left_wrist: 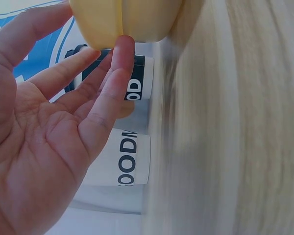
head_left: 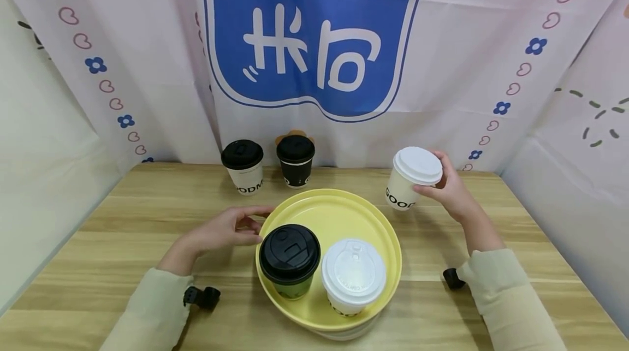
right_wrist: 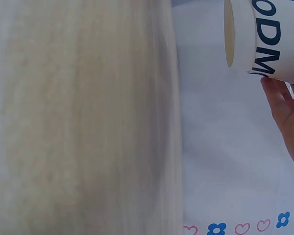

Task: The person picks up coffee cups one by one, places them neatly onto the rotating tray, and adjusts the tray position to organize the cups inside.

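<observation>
White-lidded paper cup (head_left: pixel 413 177) sits in the right hand (head_left: pixel 449 190), fingers and thumb curled round its upper wall just under the lid, at the far right of the wooden table (head_left: pixel 147 220). Head view: cup tilted, lid leaning toward the right and the base toward the yellow round tray (head_left: pixel 339 214); the right wrist view shows its base rim free of any surface, so it appears lifted off the table. Its long axis runs roughly upright with that lean. Cup lies just right of the tray's far rim; tray lies left and nearer the person. Left hand (head_left: pixel 226 229) is relaxed, palm exposed, fingers extended, holding nothing; fingertips (left_wrist: pixel 123 49) touch the tray's outer rim on its left side. On the tray: black-lidded green cup (head_left: pixel 290 261) and a white-lidded cup (head_left: pixel 352 275), side by side at the near edge; the far half is bare. Two black-lidded cups, one white (head_left: pixel 243 166), one black (head_left: pixel 295 160), stand at the back by the printed backdrop (head_left: pixel 314 40).
</observation>
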The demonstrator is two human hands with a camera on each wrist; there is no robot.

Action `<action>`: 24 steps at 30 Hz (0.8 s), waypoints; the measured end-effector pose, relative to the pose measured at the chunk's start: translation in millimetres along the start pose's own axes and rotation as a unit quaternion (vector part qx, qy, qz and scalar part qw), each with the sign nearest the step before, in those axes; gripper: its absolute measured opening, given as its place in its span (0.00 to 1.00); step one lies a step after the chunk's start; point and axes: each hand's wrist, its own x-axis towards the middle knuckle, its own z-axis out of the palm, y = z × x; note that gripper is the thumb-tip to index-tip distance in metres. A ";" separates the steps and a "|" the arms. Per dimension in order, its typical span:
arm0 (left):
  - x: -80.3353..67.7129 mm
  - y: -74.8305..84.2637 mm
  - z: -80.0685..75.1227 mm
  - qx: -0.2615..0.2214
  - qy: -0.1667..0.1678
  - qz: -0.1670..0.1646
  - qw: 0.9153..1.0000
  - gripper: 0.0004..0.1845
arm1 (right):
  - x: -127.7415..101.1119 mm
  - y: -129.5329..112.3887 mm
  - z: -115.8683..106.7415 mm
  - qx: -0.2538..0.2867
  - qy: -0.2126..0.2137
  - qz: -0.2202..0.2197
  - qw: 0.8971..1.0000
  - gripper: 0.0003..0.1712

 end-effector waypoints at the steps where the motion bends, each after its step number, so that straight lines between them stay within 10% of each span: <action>1: 0.0 -0.1 0.2 0.002 0.001 -0.001 1.000 0.36 | -1.1 -0.6 0.1 0.000 0.001 -0.001 1.000 0.42; 24: 6.5 2.9 -4.5 0.016 -0.008 -0.025 1.000 0.35 | -16.3 -5.6 -3.5 0.033 0.011 -0.040 0.999 0.42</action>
